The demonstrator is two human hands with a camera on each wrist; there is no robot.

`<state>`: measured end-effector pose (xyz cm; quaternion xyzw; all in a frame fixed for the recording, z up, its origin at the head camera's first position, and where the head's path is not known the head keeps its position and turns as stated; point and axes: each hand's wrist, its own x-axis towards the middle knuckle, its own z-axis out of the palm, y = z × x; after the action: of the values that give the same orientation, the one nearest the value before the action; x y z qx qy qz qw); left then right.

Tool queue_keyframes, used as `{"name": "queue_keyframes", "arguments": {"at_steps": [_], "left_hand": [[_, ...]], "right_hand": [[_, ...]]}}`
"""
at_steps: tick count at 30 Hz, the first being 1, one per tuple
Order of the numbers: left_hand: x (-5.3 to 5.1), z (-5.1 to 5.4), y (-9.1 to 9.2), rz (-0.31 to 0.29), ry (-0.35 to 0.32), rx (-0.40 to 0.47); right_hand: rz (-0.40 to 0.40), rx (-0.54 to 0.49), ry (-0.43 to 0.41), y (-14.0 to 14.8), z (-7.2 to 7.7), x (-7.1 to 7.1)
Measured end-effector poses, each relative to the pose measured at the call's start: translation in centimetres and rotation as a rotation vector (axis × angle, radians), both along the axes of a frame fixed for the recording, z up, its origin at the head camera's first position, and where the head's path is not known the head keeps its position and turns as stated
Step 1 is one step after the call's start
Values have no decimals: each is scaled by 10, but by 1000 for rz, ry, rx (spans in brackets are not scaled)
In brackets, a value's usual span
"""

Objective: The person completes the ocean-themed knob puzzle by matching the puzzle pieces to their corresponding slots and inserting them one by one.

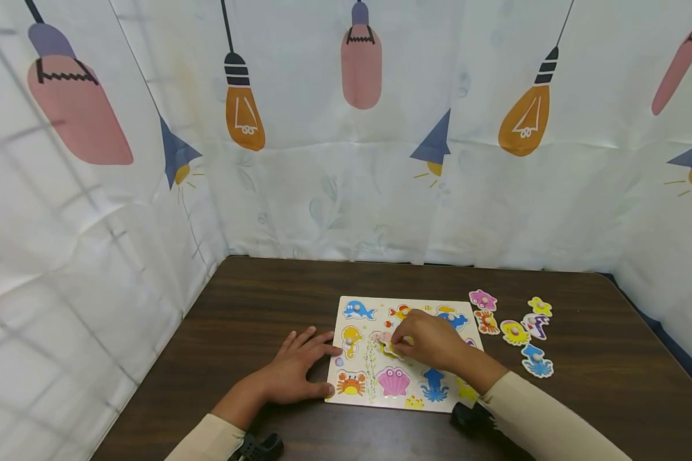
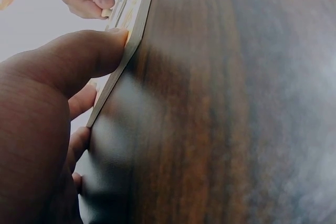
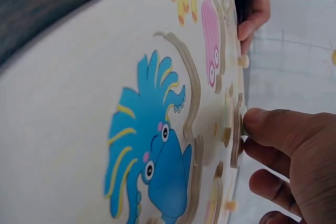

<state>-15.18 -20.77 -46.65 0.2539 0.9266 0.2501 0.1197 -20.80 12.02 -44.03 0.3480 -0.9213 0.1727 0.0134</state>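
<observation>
A pale wooden puzzle board (image 1: 438, 358) printed with sea animals lies on the table. My left hand (image 1: 296, 371) rests at its left side, fingers spread, with the thumb (image 2: 105, 51) and a fingertip touching the board's edge. Over the board's middle, my right hand (image 1: 429, 339) pinches a puzzle piece (image 1: 389, 349) by its small knob. The hand partly covers that piece, and its animal cannot be made out. Near it on the board are a yellow seahorse (image 1: 352, 340), a pink shell (image 1: 393, 381) and a blue squid picture (image 3: 149, 145).
Right of the board lie several loose knobbed pieces, among them a pink fish (image 1: 483, 299), an orange crab (image 1: 487, 322), a yellow round animal (image 1: 515, 333) and a blue squid (image 1: 537, 362). The dark wooden table (image 1: 277, 294) meets a printed curtain (image 1: 300, 192) behind.
</observation>
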Motion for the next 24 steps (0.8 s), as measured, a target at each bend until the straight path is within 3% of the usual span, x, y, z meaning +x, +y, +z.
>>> {"name": "queue_keyframes", "arguments": {"at_steps": [15,24], "left_hand": [[0,0,0,-12,5,30],[1,0,0,-2,3,2]], "right_hand": [[5,4,-17,-13,-3,-5],[19,20,-12,-18,-7,-8]]}}
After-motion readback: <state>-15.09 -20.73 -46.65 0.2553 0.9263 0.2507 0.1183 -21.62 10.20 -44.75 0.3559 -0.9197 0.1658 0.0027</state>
